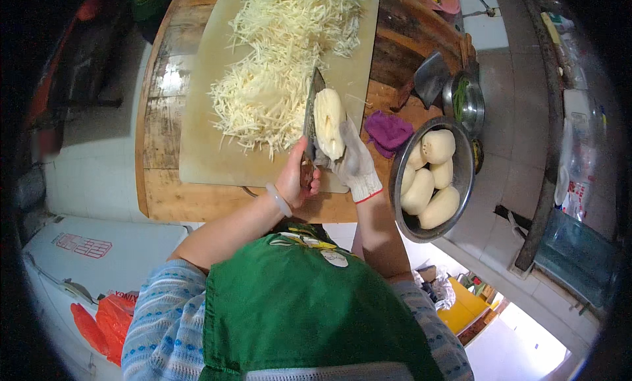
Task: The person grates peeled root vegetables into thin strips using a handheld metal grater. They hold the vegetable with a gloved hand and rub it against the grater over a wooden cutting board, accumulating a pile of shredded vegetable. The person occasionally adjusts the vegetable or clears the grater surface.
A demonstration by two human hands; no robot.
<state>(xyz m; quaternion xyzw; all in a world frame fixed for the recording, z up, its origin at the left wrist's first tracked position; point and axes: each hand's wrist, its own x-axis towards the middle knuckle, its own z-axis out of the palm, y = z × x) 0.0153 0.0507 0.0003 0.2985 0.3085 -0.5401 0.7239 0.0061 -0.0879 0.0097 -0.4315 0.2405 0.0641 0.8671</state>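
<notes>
My bare left hand (296, 178) grips the brown handle of a broad-bladed cutting tool (310, 119), its dark blade seen almost edge-on and pointing away from me. Against the blade's right side lies a peeled, pale oblong vegetable (329, 117) with a grooved, partly hollowed face. It is held by my right hand (356, 159), which wears a whitish knit glove with a red cuff edge. Both hands are over the near right part of a large cutting board (207, 154). Long heaps of pale shreds (266, 95) cover the board's middle and far end.
Right of the board, a metal bowl (401, 215) holds several peeled vegetables (439, 208). A purple cloth (388, 132), a cleaver (429, 77) and a steel bowl with green stalks (461, 100) are beyond it. The wooden table's (168, 196) near edge is close to my green apron (306, 307).
</notes>
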